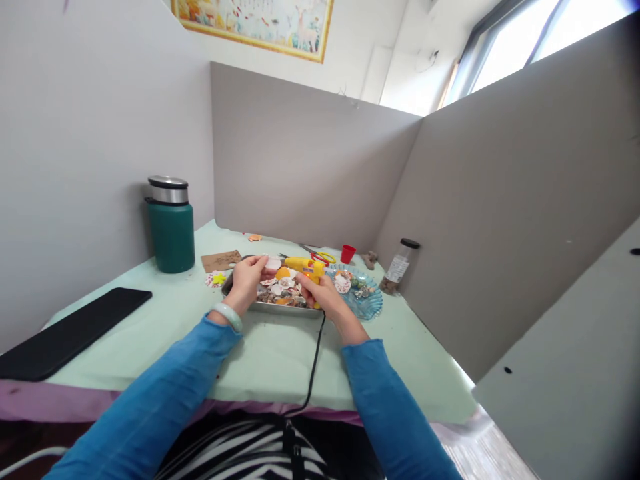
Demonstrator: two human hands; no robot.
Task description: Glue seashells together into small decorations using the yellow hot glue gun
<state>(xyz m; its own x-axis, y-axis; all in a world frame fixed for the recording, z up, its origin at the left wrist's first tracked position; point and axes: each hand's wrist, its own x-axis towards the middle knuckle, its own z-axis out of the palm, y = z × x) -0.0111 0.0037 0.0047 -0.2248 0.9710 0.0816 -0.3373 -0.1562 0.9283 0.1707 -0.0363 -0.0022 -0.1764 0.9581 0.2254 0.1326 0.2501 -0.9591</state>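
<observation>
My right hand is wrapped round the handle of a yellow glue gun, whose tip points left. A black cord runs from its base down over the table's front edge. Between the fingertips of my left hand is a pale, flat shell, close to the gun's tip. Both hands are above a metal tray filled with many shells. Part of the tray lies hidden behind my left hand.
A blue glass plate with small shells stands right of the tray. Behind are scissors and a red cup. A jar leans near the right partition. At left stand a green bottle and a black mat.
</observation>
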